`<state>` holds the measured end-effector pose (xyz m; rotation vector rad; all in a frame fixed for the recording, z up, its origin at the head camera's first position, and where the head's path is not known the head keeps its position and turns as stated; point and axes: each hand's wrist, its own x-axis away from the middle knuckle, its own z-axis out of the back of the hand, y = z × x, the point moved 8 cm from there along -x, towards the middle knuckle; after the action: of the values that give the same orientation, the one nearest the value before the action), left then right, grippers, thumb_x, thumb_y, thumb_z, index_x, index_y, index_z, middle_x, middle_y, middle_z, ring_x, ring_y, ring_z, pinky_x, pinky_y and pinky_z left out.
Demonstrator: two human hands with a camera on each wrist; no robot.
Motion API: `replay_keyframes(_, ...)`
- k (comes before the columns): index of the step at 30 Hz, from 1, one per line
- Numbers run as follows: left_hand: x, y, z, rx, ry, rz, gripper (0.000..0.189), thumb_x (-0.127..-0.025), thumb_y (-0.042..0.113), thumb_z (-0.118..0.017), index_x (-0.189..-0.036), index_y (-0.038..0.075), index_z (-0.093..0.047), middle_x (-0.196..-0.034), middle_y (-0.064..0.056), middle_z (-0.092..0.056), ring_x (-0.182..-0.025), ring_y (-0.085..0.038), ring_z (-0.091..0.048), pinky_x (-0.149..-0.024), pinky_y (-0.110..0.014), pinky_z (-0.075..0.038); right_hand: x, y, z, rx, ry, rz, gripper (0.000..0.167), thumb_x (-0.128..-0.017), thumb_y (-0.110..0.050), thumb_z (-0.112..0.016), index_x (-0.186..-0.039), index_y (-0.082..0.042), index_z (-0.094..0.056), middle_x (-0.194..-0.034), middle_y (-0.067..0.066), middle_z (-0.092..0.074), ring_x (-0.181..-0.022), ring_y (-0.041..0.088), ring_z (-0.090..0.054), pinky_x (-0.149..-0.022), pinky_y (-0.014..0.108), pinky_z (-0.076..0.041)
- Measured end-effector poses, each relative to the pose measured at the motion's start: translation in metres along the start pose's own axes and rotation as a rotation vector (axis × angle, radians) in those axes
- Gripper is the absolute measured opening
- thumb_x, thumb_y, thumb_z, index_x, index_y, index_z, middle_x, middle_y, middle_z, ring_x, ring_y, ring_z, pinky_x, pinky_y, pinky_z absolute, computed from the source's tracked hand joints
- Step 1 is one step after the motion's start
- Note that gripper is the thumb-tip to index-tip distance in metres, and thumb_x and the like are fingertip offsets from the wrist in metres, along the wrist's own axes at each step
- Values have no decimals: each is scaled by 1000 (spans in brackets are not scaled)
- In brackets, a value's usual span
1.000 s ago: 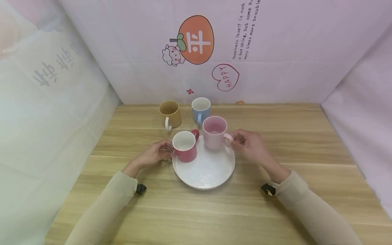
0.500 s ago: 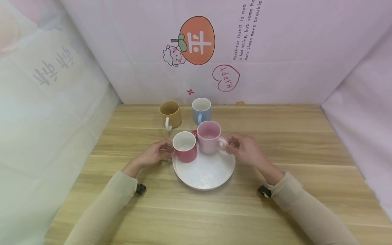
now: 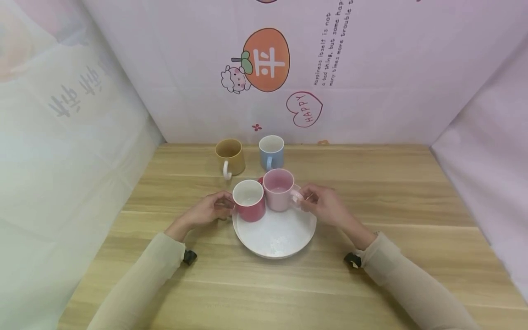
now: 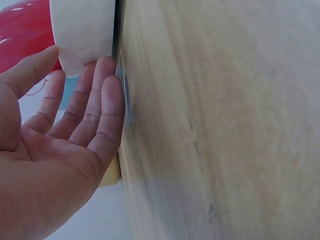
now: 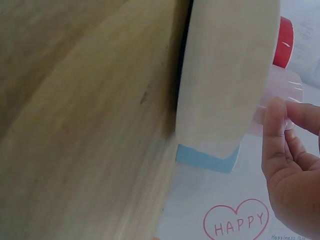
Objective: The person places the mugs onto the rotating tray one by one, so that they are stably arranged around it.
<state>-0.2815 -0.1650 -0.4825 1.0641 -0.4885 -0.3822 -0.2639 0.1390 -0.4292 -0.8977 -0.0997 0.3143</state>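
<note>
A light pink mug (image 3: 278,190) is upright at the back of a round white tray (image 3: 275,240). My right hand (image 3: 323,205) pinches its handle between thumb and fingers, as the right wrist view also shows. To its left stands a red mug (image 3: 250,208) with a white inside, its handle mostly hidden behind the pink mug. My left hand (image 3: 208,209) is beside the red mug at the tray's left edge. In the left wrist view its fingers (image 4: 105,95) are extended, with their tips at the tray's wall (image 4: 82,35) and the thumb near the red mug.
Behind the tray, a mustard mug (image 3: 231,158) with a white handle and a light blue mug (image 3: 272,156) stand on the wooden table (image 3: 264,293). Printed cloth (image 3: 198,68) hangs along the back and both sides.
My right hand has moved left and slightly nearer with the pink mug, bringing it close beside the red mug. The left hand has stayed in place. The head view has tilted slightly.
</note>
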Motion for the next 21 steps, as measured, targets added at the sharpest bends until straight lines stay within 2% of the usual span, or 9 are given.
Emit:
replay_keyframes(13,2,4,-1,1,-2,-11,34,-95,11,-68,-126,5,-57,-126,-19,-63,-115,-29,-63,-86,-40,-60,-5,4,-2,2,-27,9,12,-88,-12,-73,-99,-10,-71,-86,5,-74,-77,14,-68,-64,25,-56)
replay_keyframes(21,2,4,-1,12,4,-12,32,-95,8,-67,-125,3,-57,-124,-20,-64,-114,-30,-63,-86,-40,-60,-5,-5,-1,63,-52,102,27,-87,-10,-72,-114,-13,-70,-98,6,-75,-79,15,-69,-71,29,-57)
